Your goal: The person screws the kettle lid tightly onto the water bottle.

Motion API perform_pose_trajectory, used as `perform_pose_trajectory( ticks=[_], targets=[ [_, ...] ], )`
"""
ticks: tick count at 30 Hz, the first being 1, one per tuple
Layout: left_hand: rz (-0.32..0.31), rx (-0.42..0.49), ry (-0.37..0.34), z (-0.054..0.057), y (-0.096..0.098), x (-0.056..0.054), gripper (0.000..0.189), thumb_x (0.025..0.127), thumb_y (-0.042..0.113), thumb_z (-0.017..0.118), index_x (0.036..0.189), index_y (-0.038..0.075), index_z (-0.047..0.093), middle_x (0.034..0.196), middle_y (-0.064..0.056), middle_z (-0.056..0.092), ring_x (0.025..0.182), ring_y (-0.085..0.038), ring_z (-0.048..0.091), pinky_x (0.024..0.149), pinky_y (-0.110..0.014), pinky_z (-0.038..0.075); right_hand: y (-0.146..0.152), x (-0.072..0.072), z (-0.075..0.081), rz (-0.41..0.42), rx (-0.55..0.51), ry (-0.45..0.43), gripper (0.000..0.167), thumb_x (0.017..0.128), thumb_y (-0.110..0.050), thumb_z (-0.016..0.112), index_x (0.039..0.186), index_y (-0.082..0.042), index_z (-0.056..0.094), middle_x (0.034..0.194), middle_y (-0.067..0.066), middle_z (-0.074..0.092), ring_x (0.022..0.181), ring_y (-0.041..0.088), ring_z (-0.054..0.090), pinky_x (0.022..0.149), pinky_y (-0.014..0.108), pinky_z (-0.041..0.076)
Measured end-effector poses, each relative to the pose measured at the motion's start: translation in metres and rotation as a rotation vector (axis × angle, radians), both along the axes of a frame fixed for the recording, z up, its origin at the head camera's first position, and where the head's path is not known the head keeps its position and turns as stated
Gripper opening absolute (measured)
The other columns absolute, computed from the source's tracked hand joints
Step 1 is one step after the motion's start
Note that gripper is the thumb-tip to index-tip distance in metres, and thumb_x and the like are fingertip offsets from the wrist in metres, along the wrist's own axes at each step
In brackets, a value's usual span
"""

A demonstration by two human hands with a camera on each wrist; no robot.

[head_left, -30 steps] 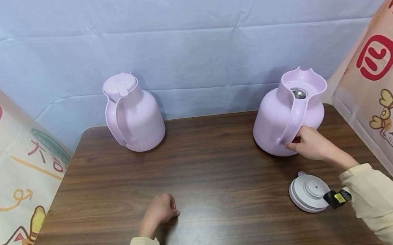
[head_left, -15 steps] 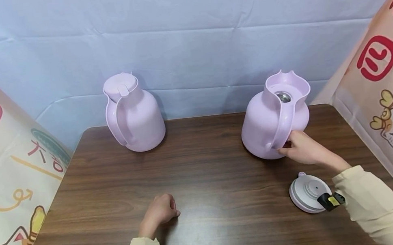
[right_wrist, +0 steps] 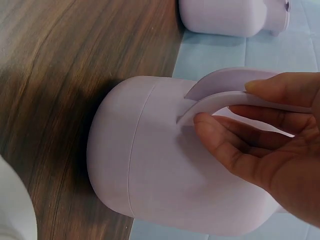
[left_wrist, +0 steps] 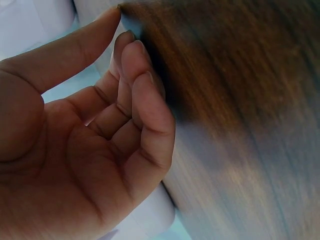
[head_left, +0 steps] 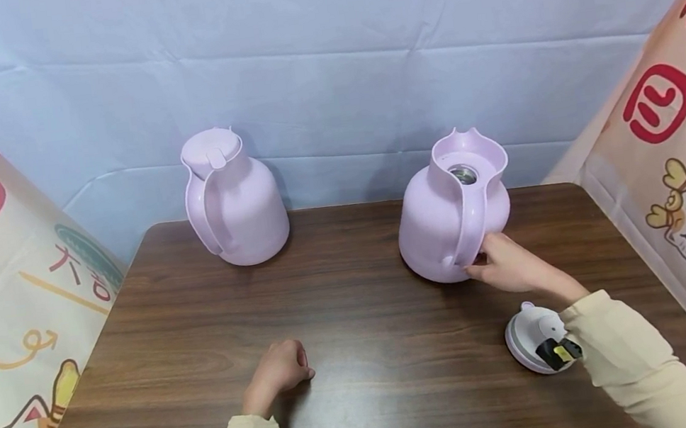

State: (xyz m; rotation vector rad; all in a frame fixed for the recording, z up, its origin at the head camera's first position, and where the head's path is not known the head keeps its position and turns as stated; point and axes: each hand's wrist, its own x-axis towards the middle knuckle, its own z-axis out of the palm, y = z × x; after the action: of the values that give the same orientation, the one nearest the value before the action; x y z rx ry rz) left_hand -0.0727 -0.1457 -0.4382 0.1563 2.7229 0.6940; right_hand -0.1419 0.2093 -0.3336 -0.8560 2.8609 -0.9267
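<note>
My right hand (head_left: 510, 268) grips the handle of a lilac vacuum jug (head_left: 425, 229) near the back right of the table. This jug has its top off, and a shiny round opening shows inside the collar. In the right wrist view, thumb and fingers pinch the lower part of the handle (right_wrist: 220, 102). A grey and lilac lid (head_left: 526, 329) lies on the table below that hand, partly covered by the sleeve and a black strap piece. My left hand (head_left: 280, 368) rests on the table with loosely curled fingers (left_wrist: 152, 112), holding nothing.
A second lilac vacuum jug (head_left: 253, 211), with its lid on, stands at the back left. The brown wooden table (head_left: 355, 312) ends at a pale blue cloth (head_left: 327, 87) behind. Printed cloths hang on both sides.
My right hand has moved left along the table's back, bringing the lidless jug with it. The sleeve now covers more of the lid. My left hand stays put.
</note>
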Motion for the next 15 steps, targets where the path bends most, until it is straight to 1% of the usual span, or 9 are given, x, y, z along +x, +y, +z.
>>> perform_pose_trajectory(
  ticks=[4, 8, 12, 15],
  targets=[
    [0.003, 0.003, -0.005, 0.0, 0.0, 0.0, 0.027, 0.071, 0.011, 0.076, 0.06, 0.01, 0.051, 0.057, 0.002, 0.047, 0.055, -0.014, 0.043, 0.053, -0.029, 0.037, -0.007, 0.0, 0.0, 0.017, -0.008, -0.014, 0.012, 0.072, 0.005, 0.06, 0.082, -0.002, 0.059, 0.072, -0.001, 0.054, 0.065, 0.014, 0.047, 0.06, 0.028, 0.041],
    [0.007, 0.007, -0.013, 0.0, 0.001, 0.0, 0.027, 0.071, 0.011, 0.076, 0.059, 0.011, 0.051, 0.057, 0.002, 0.047, 0.056, -0.015, 0.043, 0.054, -0.028, 0.037, -0.013, -0.001, 0.0, 0.04, -0.032, -0.024, 0.019, 0.072, 0.006, 0.06, 0.091, 0.002, 0.059, 0.082, 0.006, 0.06, 0.072, 0.016, 0.052, 0.066, 0.033, 0.045],
    [0.007, 0.012, -0.016, 0.001, 0.0, 0.0, 0.027, 0.071, 0.011, 0.076, 0.059, 0.01, 0.051, 0.058, 0.002, 0.046, 0.056, -0.015, 0.043, 0.053, -0.028, 0.036, -0.019, -0.003, -0.002, 0.066, -0.051, -0.036, 0.023, 0.073, 0.007, 0.059, 0.096, 0.005, 0.058, 0.089, 0.009, 0.061, 0.078, 0.017, 0.053, 0.07, 0.036, 0.046],
    [0.008, 0.014, -0.019, 0.001, 0.0, 0.0, 0.027, 0.071, 0.01, 0.075, 0.06, 0.01, 0.051, 0.058, 0.002, 0.046, 0.056, -0.015, 0.043, 0.053, -0.028, 0.036, -0.024, -0.005, -0.004, 0.08, -0.06, -0.045, 0.023, 0.073, 0.008, 0.058, 0.096, 0.005, 0.057, 0.088, 0.009, 0.06, 0.077, 0.017, 0.053, 0.069, 0.035, 0.046]
  ],
)
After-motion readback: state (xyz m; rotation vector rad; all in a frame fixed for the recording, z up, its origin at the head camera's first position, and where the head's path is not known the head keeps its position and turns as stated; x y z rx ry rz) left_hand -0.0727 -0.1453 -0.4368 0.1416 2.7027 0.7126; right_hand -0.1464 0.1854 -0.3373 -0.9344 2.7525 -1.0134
